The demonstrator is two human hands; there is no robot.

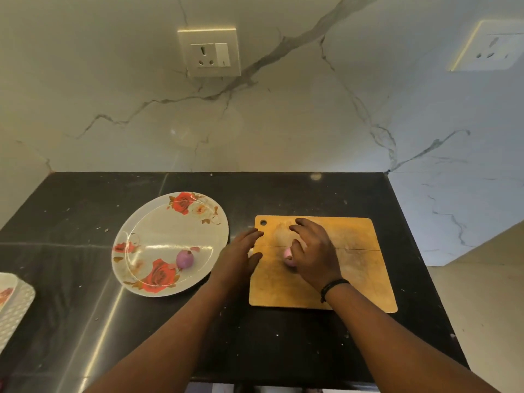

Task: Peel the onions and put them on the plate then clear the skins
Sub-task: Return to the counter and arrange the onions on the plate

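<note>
Over the cutting board (351, 268), right hand (314, 251) cupped around onion (288, 258).

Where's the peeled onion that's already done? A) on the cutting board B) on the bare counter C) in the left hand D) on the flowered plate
D: the peeled onion sits on the flowered plate, near its right side, while the right hand covers a second onion on the cutting board and the left hand lies flat at the board's left edge.
</note>
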